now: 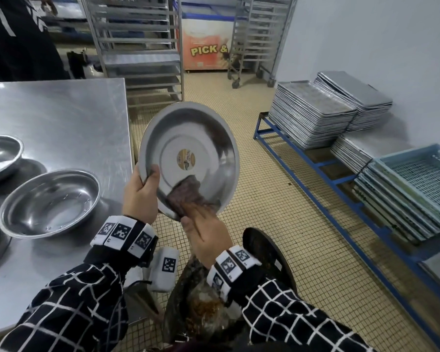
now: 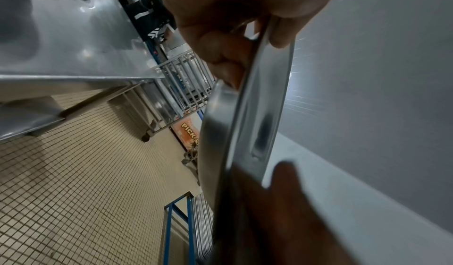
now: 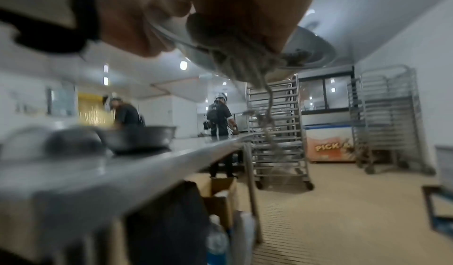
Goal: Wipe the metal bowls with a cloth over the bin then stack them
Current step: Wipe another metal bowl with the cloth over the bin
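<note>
- The metal bowl (image 1: 188, 158) is held up in the air, right of the table (image 1: 61, 118) and above the bin (image 1: 269, 252), which stands near on the tiled floor.
- The left hand (image 1: 140, 196) grips the bowl's lower left rim: the thumb lies on the inner side, the fingers curl behind it. In the left wrist view the rim (image 2: 247, 114) runs edge-on between thumb and fingers.
- The bowl is tipped steeply, its open side facing near and a little up, its bottom facing far. A round sticker (image 1: 186, 158) sits at the centre of the inside.
- The right hand (image 1: 206, 235) is at the bowl's near, lower edge and presses a dark cloth (image 1: 186, 194) against the inner wall. Its fingers reach over the cloth; how far they curl round it is blurred, but the right wrist view shows the cloth (image 3: 235, 55) bunched under the hand, frayed strands hanging down.
- The cloth lies on the lower part of the inside, just right of the left thumb.
- The bin's dark lid stands open; a bag with brownish waste (image 1: 203, 308) shows below the right wrist.
- On the table to the left rest two more bowls, open side up: a nearer bowl (image 1: 48, 201) and a farther bowl (image 1: 0, 156) cut by the left edge.
- To the far right, stacked metal trays (image 1: 313, 115) and blue crates (image 1: 417, 189) lie on a low blue rack (image 1: 315, 168).
</note>
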